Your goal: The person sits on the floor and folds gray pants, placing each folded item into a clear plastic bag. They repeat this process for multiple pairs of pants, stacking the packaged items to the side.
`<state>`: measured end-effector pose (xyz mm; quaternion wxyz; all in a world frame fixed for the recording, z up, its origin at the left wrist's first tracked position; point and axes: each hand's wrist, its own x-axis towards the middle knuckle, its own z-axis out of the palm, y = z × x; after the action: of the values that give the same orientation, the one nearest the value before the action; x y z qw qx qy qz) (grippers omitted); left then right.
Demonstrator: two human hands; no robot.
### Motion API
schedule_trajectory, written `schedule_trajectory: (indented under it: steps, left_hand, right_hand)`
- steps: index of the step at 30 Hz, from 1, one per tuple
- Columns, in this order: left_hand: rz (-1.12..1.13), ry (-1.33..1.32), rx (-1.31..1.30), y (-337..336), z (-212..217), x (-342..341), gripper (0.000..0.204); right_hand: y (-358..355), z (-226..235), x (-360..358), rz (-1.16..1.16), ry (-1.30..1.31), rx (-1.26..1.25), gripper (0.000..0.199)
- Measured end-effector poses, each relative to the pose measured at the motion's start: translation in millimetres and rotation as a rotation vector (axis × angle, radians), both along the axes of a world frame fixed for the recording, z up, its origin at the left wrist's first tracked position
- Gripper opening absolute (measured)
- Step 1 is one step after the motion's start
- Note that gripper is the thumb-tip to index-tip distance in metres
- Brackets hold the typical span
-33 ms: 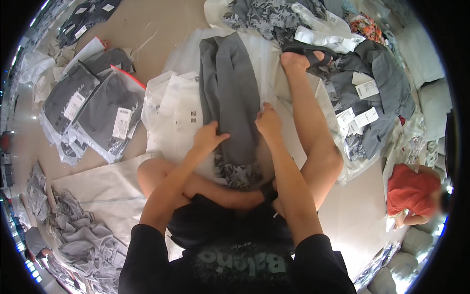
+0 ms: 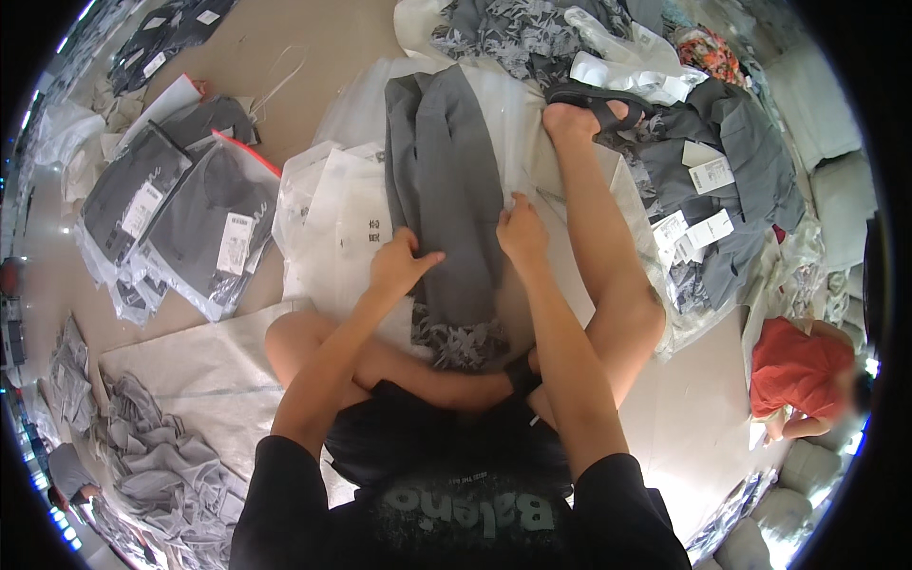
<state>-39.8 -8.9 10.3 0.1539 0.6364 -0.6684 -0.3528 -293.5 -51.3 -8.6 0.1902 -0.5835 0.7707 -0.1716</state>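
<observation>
In the head view, the gray garment (image 2: 458, 180) is laid lengthwise at the centre of the frame, patterned cloth (image 2: 461, 344) showing at its lower end and a white bag (image 2: 328, 218) at its left. At its left edge the left hand (image 2: 394, 266) is placed, thumb spread from the fingers; at its right edge the right hand (image 2: 522, 233) is curled, whether on cloth cannot be told. The edges seem to be being straightened; even, light pressure on both is called for.

seemingly a garment workshop: bagged grey clothes (image 2: 214, 185), white tags (image 2: 711, 175), a rumpled fabric heap (image 2: 176, 465) on the floor (image 2: 332, 38)
</observation>
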Motion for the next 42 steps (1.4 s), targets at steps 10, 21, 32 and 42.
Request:
schedule_trajectory:
  steps: [10, 21, 32, 42]
  left_hand:
    - [-0.388, -0.014, -0.631, -45.9, -31.9, -46.4, 0.044]
    - [-0.337, -0.043, -0.629, -72.6, -60.3, -48.1, 0.036]
    - [-0.404, 0.006, -0.558, -18.5, -60.3, -4.4, 0.045]
    - [0.286, 0.347, 0.218, 56.7, 0.8, 53.2, 0.043]
  right_hand:
    - [-235.8, -6.7, 28.2, -0.025, -0.452, -0.126, 0.106]
    - [-282.8, 102.3, 22.5, 0.556, -0.850, 0.331, 0.043]
    - [-5.5, 191.5, -27.7, 1.504, -0.085, 0.484, 0.031]
    - [43.9, 37.3, -38.8, 0.236, -0.004, 0.015, 0.048]
